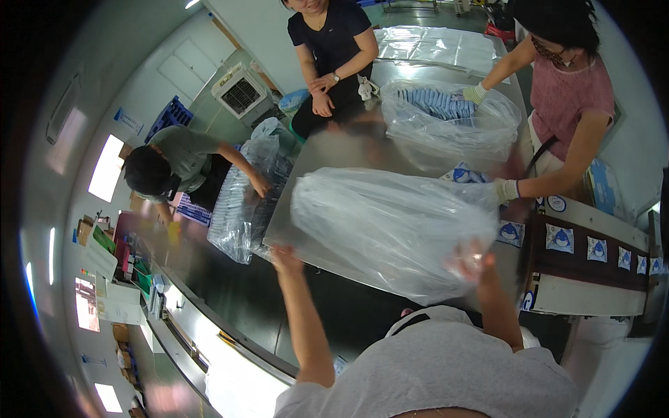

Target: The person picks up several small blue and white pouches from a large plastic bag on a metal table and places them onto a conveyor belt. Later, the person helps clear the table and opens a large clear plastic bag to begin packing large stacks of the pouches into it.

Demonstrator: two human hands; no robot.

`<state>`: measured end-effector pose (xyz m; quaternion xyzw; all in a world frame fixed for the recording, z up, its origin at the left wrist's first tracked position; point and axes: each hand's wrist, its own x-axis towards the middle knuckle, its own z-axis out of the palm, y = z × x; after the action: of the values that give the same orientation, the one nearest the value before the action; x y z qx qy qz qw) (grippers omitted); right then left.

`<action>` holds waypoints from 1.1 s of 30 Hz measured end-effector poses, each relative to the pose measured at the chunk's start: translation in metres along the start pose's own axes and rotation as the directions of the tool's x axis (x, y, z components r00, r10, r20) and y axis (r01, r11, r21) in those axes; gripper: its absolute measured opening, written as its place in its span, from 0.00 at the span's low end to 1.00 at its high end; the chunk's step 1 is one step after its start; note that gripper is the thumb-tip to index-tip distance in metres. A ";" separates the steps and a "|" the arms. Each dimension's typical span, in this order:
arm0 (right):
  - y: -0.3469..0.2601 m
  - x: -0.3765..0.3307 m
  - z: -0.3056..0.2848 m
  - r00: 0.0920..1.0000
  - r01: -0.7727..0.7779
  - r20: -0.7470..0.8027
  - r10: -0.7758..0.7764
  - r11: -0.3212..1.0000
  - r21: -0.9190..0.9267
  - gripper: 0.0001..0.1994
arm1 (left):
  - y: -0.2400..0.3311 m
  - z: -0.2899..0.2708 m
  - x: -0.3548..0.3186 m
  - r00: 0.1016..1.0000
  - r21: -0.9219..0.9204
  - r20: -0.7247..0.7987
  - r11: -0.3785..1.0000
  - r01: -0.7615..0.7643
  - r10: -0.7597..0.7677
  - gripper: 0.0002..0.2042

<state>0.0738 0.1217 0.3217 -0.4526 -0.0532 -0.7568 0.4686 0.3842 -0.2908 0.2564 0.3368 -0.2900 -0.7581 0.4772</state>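
A large clear plastic bag [380,219] lies spread over the metal table in front of me, looking flat and slack. At its lower right my right hand [477,263], smeared by motion, is closed on a bunched edge of the film. My left hand [286,260] is at the table's near left edge, just off the bag, with its fingers stretched out and seemingly holding nothing. Beyond the bag's right end, small white-and-blue packets [463,173] lie on the table, and another packet [511,233] rests beside the bag.
A gloved co-worker [571,125] at the right reaches into a bag of packets [446,139]. Packets line a dark conveyor [578,268]. At the left, a crouching person [181,160] handles a filled bag [244,195]. Another person [331,56] sits beyond the metal table [334,150].
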 end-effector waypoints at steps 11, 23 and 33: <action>0.104 -0.101 -0.026 0.546 -0.793 -0.521 0.656 0.204 -0.575 0.22 | -0.180 0.096 -0.220 0.457 0.080 -0.071 0.452 0.888 -0.886 0.26; 0.010 -0.035 -0.025 0.005 -0.948 -0.999 0.048 0.319 0.010 0.45 | -0.196 0.031 -0.216 0.940 0.544 -0.310 0.783 0.300 -0.145 0.22; 0.080 -0.098 -0.125 -0.150 -0.891 -0.950 0.273 -0.454 0.010 0.37 | -0.211 -0.016 -0.218 0.802 0.082 -0.187 0.805 0.588 -0.567 0.15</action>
<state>0.0698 0.0789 0.1486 -0.2258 0.8132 -0.1609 0.5116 0.3544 -0.0127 0.1370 0.4982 -0.1867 -0.8176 0.2201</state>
